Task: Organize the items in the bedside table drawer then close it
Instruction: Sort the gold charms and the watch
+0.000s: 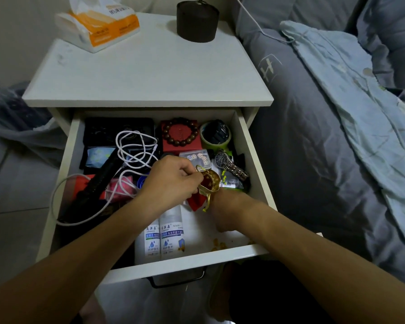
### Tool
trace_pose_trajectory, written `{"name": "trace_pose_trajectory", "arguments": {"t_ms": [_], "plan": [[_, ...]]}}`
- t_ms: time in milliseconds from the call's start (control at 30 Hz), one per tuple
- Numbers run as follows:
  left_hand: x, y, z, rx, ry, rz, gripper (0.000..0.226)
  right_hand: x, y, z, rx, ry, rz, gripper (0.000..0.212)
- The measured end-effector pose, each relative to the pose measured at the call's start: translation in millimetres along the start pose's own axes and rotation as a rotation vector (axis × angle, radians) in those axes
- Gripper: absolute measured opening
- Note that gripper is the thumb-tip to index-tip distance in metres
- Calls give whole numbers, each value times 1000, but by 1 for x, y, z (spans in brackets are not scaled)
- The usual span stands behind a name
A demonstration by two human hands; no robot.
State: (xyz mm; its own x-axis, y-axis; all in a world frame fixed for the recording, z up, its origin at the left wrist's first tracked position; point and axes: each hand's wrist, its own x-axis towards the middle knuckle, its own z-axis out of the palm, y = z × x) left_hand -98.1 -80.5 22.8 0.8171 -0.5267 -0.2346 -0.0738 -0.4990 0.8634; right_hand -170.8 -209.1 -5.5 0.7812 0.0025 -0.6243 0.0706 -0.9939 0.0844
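Both hands over open drawer (255, 146): left hand (171, 181) pinches gold-trimmed pouch (209, 183); right hand (229, 206) grip hidden.

White drawer (248, 146), white cable (136, 148), red box (181, 142), brown beads (173, 123), perhaps gold-trimmed red pouch (209, 183).

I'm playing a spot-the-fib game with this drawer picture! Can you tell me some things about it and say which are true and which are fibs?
1. The drawer is pulled open. True.
2. The bead bracelet lies on a red box. True.
3. The left hand holds the wristwatch. False: it pinches a red and gold pouch; the wristwatch lies apart in the drawer.
4. The tissue pack is inside the drawer. False: it sits on top of the bedside table.
5. Two white bottles lie side by side near the drawer's front. True.
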Motion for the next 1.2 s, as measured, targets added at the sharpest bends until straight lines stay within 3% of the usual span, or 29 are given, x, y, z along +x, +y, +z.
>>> {"name": "trace_pose_trajectory", "arguments": {"t_ms": [133,233,333,467,667,734,834,934,1067,1200], "plan": [[0,0,-1,14,-30,6,17,-11,18,-6,246,142,90,28],[-1,0,-2,80,-48,52,17,-35,38,-14,724,427,195,11],[-1,-2,-2,109,-59,82,17,-52,43,-17,1231,577,70,5],[-2,-1,0,108,-84,95,17,-43,36,-14,1177,559,-3,3],[-1,1,1,91,-26,67,18,-38,39,-9,1041,636,118,10],[0,2,-1,72,15,62,19,-39,40,-8,938,554,123,9],[3,-2,-4,57,51,62,19,-30,28,-10,613,184,-121,14],[4,-3,-2,47,44,59,18,-21,8,-9,554,-117,-277,26],[6,-6,-2,51,25,65,20,-15,-4,-10,483,-304,-331,28],[6,-6,-2,61,4,83,17,-23,7,-7,373,-372,-201,23]]}}
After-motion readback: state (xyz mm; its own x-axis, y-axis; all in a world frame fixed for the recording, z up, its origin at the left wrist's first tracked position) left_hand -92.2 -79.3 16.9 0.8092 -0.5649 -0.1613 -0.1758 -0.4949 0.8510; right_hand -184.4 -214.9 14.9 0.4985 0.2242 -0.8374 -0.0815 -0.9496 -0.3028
